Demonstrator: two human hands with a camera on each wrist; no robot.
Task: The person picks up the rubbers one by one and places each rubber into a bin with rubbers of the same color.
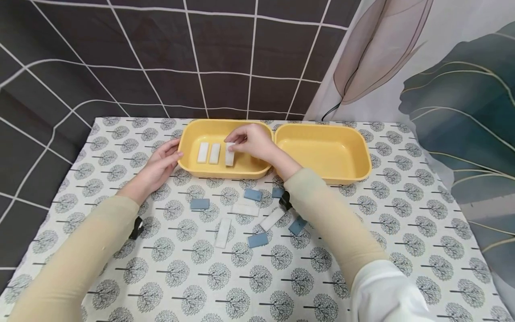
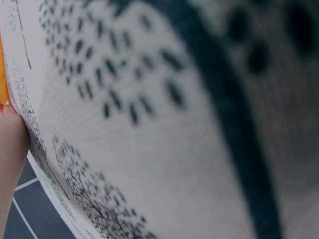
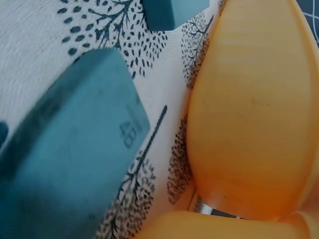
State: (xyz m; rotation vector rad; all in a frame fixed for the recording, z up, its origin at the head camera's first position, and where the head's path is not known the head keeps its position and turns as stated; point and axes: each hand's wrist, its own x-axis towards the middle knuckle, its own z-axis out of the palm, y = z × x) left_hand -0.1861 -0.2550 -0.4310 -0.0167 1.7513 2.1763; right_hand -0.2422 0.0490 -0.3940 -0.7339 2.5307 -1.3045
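**Placing a white block, apparently**

The right hand (image 1: 252, 142) pinches one white block (image 1: 230, 158) inside the left yellow tub (image 1: 225, 174) (floor contact uncertain), beside two flat white blocks (image 1: 203, 153). The left hand (image 1: 162, 162), fingers relaxed, rests against the tub's end. Next, presumably: lowering and release.

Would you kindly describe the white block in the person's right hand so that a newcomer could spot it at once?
On the tree-patterned cloth, find the left yellow tray of the two. Inside it, just right of two white pieces lying side by side, is the white block. Unlike those neighbours, it is held in the right hand's fingers.
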